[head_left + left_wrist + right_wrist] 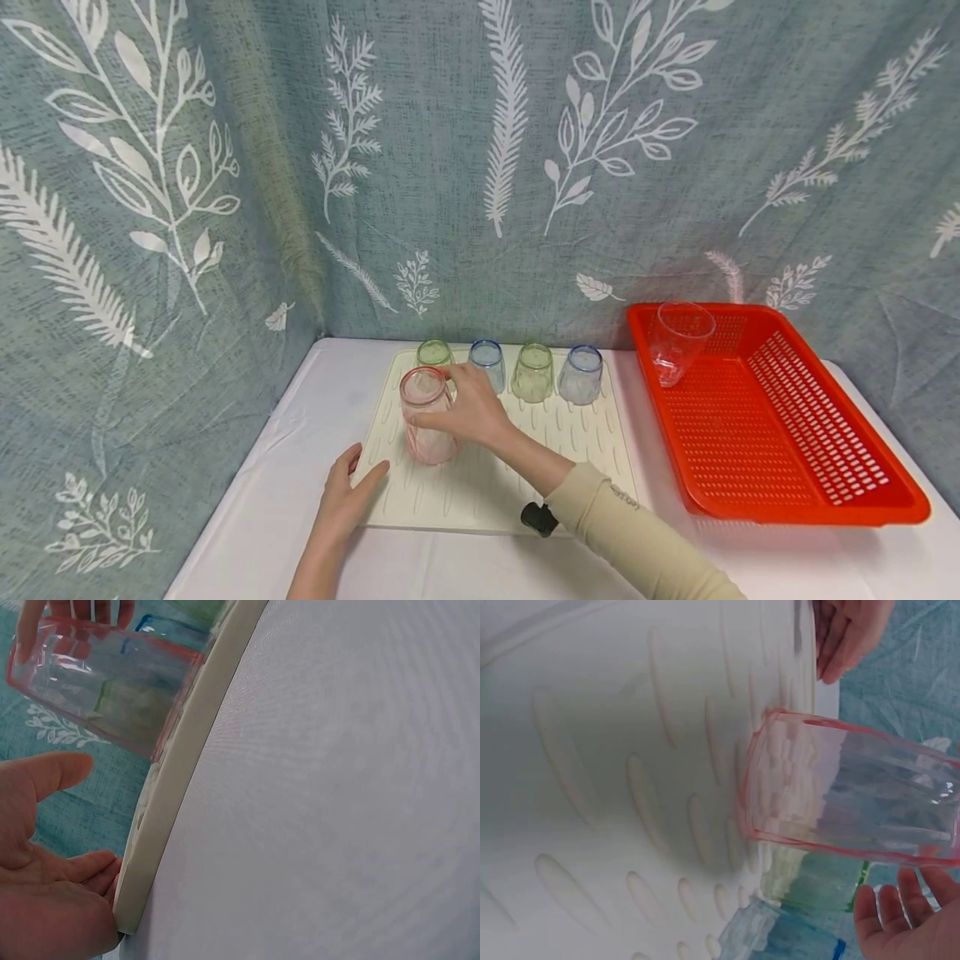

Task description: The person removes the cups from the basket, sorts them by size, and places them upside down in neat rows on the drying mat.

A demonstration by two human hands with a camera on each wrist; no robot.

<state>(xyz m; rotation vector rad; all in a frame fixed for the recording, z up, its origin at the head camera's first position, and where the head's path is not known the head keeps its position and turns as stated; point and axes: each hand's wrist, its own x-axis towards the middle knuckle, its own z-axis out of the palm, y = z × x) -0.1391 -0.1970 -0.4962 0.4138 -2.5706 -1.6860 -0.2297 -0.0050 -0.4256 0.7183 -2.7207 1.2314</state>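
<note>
A tall clear glass tinted pink-red (431, 437) stands on the cream ridged drying mat (480, 500), its wider end down. My right hand (471, 406) grips it near the top, thumb on the near side and fingers round the far side. In the right wrist view, the fingers (915, 911) curl beside the glass's upper end. At the mat's left edge my left hand (345, 496) is open, thumb spread from the fingers. Its fingertips (105, 870) are right at the mat's rim in the left wrist view.
Behind stand short glasses: one green (433, 354), one blue (487, 358), another green (534, 375) and another blue (581, 379). To the right, a red perforated basket (795, 512) holds a tall clear glass (678, 337). A patterned curtain (450, 167) hangs behind the white table (292, 417).
</note>
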